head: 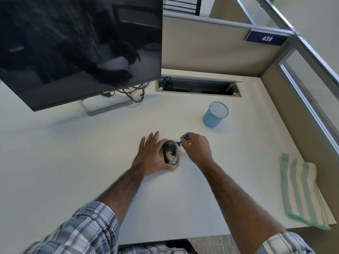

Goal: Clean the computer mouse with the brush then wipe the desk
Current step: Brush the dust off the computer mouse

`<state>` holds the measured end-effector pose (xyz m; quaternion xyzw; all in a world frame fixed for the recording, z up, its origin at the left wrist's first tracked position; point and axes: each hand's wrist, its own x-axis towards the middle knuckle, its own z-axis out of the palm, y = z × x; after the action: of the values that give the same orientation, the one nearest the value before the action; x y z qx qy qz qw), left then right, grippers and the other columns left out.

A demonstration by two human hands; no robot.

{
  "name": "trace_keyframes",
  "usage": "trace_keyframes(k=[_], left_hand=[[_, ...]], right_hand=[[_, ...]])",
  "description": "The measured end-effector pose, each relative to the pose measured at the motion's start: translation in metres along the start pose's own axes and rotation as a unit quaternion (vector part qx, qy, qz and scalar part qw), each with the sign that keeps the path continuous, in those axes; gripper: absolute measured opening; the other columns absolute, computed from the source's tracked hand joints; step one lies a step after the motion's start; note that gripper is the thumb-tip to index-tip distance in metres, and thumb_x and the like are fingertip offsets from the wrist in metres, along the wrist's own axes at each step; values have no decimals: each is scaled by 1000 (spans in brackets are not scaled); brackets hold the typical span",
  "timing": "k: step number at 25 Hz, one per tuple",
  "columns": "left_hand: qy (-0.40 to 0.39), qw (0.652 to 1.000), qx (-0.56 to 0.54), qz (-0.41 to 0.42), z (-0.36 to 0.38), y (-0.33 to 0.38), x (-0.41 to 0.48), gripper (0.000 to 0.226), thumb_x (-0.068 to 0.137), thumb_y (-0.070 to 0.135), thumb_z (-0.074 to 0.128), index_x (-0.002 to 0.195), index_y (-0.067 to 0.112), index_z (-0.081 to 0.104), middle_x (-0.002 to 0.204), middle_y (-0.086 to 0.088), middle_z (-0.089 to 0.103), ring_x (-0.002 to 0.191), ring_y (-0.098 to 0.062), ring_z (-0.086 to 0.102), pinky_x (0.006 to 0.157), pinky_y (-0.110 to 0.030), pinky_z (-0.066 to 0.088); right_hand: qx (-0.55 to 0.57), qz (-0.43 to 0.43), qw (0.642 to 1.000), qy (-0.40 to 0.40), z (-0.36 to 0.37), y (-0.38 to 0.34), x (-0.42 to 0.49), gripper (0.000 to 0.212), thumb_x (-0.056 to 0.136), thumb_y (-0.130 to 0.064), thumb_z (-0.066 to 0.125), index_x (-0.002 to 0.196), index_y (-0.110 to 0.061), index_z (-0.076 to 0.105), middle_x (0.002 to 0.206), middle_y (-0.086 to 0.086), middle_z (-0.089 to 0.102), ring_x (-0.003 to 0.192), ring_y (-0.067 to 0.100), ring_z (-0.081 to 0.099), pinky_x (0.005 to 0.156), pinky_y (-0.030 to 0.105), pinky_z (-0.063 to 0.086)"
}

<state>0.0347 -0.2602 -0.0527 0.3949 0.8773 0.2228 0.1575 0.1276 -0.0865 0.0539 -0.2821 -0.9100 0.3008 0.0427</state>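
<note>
Computer mouse point(170, 152): dark body, lying on the white table point(73, 153) near its middle. Tan grains point(171, 157) cover the mouse's near half and ring its base.

Head view, as I read it:
- The left hand point(151, 156) cups the mouse from the left, with the fingers straight alongside and the thumb curled round the near end.
- The right hand point(197, 150) pinches a small blue brush point(181, 141). I see the brush tip at the mouse's far right edge.
- A dark monitor point(78, 48) stands far left, with cables point(132, 92) behind its stand.
- An open cable tray point(198, 86) is set into the far edge of the table.
- A blue mesh cup point(216, 114) stands well beyond the right hand.
- A folded green-striped cloth point(300, 191) lies at the right edge.
- Beige partitions point(207, 46) wall the back and right, with a plate point(266, 38) reading 439.
</note>
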Motion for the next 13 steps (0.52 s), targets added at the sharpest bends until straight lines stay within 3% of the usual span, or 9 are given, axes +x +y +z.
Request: trace_keyframes(k=[3,6,10,13], left_hand=[[-2,1000,2,1,0,0,0,121,61,94,57,159,34,19,172,-2,-8,157,-20,-18,126,-49,-11],[0,1000,6,1,0,0,0,121,61,94,57,159,34,19,173,-3,-8,157,-20,-18,126,-49,-10],[0,1000,7,1,0,0,0,119,63,92,60,158,34,19,172,-2,-8,157,-21,-17,126,-49,-10],[-2,1000,4,-2,1,-1,0,119,63,91,61,158,35,18,172,-1,-8,157,-20,-18,126,-49,-11]], right_hand=[[37,-24,999,-20,1,-3,-10,12,92,-24,65,91,-17,76,88,-3,75,69,8,61,66,26,47],[34,-11,999,22,2,0,-15,12,91,-23,65,92,-16,76,87,-3,75,76,15,65,74,32,53],[50,-25,998,11,5,5,-25,11,90,-22,66,90,-17,76,86,-6,75,66,2,58,63,21,43],[54,-5,998,40,6,12,-30,11,90,-23,66,91,-19,76,86,-5,75,76,10,64,71,29,51]])
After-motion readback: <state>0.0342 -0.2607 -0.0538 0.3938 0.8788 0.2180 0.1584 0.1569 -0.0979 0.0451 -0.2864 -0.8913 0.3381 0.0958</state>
